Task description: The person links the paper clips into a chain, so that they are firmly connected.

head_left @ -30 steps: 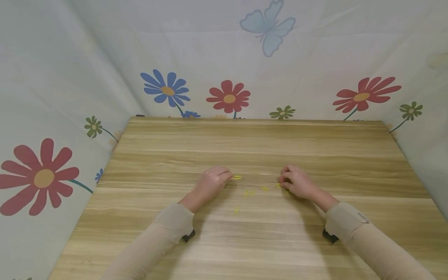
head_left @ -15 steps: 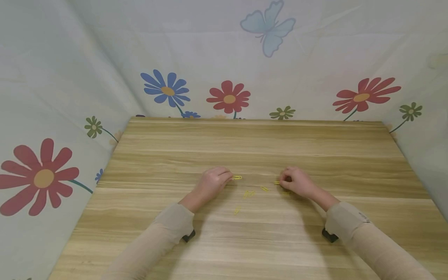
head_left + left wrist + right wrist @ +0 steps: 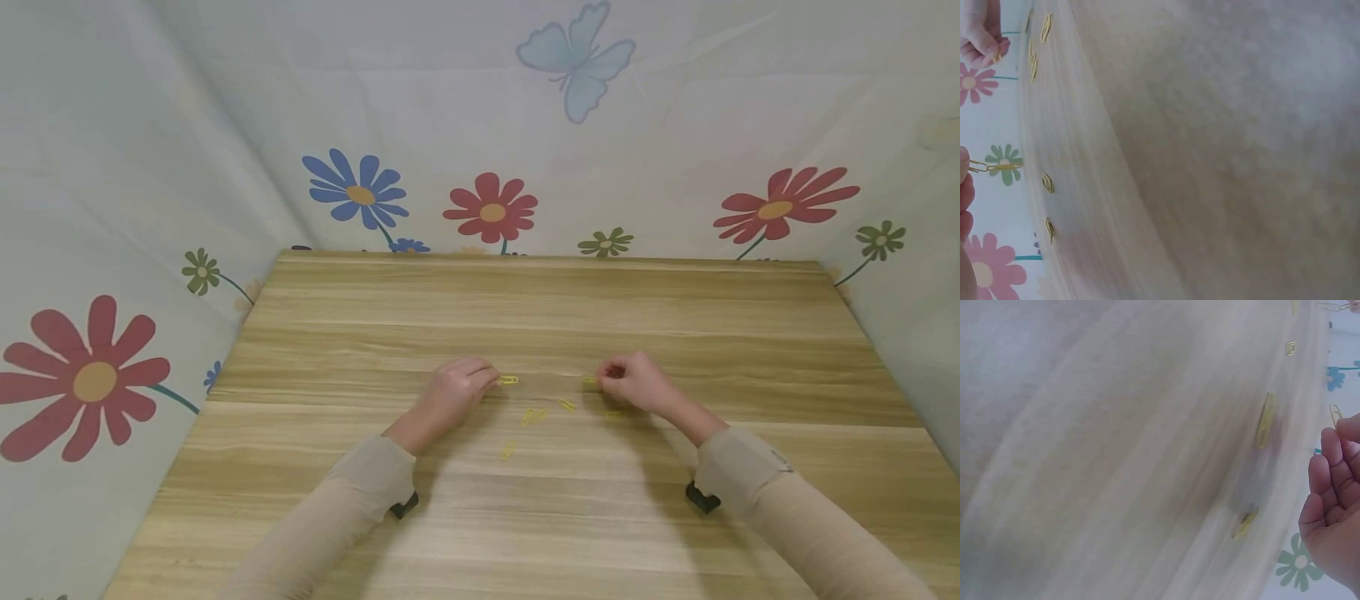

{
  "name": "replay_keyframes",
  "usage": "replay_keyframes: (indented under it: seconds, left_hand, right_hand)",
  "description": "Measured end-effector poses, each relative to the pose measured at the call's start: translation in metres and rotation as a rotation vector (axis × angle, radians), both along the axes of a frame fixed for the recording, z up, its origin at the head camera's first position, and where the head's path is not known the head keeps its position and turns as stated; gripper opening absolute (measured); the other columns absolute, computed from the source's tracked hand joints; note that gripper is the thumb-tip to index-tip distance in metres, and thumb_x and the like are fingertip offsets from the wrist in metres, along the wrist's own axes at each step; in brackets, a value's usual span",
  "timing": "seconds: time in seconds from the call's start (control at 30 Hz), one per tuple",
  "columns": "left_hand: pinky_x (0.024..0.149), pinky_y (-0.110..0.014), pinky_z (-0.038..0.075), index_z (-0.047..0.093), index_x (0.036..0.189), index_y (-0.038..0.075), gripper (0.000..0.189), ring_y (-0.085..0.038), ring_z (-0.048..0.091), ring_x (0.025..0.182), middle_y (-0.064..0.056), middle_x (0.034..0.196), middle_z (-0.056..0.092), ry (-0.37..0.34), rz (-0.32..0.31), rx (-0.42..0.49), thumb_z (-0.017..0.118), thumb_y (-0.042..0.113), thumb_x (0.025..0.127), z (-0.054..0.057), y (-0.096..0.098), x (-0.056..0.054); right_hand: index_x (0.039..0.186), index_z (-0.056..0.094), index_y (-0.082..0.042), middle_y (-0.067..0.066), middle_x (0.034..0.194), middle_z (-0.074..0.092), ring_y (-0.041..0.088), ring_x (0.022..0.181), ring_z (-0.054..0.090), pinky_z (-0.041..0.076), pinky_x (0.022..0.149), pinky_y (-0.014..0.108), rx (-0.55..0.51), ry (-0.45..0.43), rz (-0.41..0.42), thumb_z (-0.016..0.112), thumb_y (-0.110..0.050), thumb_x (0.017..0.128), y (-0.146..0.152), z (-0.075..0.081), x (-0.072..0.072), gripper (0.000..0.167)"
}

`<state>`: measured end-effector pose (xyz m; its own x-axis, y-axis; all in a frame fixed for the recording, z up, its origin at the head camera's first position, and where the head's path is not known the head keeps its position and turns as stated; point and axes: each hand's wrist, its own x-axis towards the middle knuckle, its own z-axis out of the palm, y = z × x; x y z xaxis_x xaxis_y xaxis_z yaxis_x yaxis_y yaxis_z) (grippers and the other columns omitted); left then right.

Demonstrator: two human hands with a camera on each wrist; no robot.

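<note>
My left hand (image 3: 459,390) pinches a yellow paper clip (image 3: 509,380) that juts out to the right of its fingertips. In the left wrist view, what it holds looks like two paper clips (image 3: 1005,167) hooked end to end. Across a gap, my right hand (image 3: 637,383) pinches another yellow paper clip (image 3: 590,380) between thumb and forefinger, its end pointing left. The right wrist view shows that clip (image 3: 1335,414) standing up from the fingertips. Both held clips are raised above the table and apart from each other.
Several loose yellow paper clips lie on the wooden table (image 3: 450,300): one between the hands (image 3: 567,405), a close pair (image 3: 534,415), one nearer me (image 3: 507,451), and one below the right hand (image 3: 615,413). A flower-printed cloth (image 3: 645,150) encloses the table's back and sides.
My right hand has picked a paper clip off the table, raised it and shifted it slightly left and away from me. The left hand has stayed still with its clip.
</note>
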<state>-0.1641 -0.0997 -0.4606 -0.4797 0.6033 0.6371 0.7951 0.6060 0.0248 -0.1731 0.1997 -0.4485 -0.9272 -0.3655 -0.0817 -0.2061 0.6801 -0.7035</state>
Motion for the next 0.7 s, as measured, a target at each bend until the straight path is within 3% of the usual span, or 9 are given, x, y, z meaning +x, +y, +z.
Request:
replay_keyframes:
  seconds: [0.7]
  left_hand:
    - [0.072, -0.02, 0.052, 0.069, 0.083, 0.009, 0.009, -0.012, 0.064, 0.078, -0.002, 0.084, 0.068, -0.016, 0.012, -0.045, 0.065, 0.017, 0.079, 0.004, 0.005, -0.001]
  right_hand:
    - [0.085, 0.065, -0.001, 0.005, 0.077, 0.063, 0.011, 0.069, 0.052, 0.045, 0.061, 0.023, -0.118, -0.103, -0.03, 0.06, -0.014, 0.081, -0.022, 0.03, -0.009, 0.014]
